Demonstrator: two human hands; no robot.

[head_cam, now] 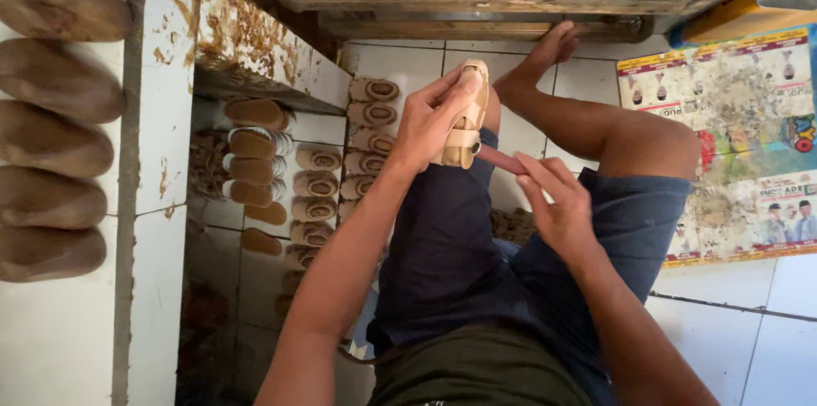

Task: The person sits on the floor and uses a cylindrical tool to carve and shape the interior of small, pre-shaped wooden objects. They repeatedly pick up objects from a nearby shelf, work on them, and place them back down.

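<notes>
Head view: we work a tan sandal [466, 121] over our lap.
Left hand [430, 121] clamps it; right hand [557, 206] pinches a thin stick [504, 159]. A loose grip could drop it onto floor rows [315, 185].

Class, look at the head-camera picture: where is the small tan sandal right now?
The tan sandal sits at centre frame, gripped in the left hand above the person's lap, just up and left of the right hand.

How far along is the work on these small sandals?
Done, apparently: rows of tan sandals lie on the floor. In hand: the left hand holds one sandal; the right hand holds a thin tool. Left: brown soles on the ledge, seemingly unassembled.
</notes>
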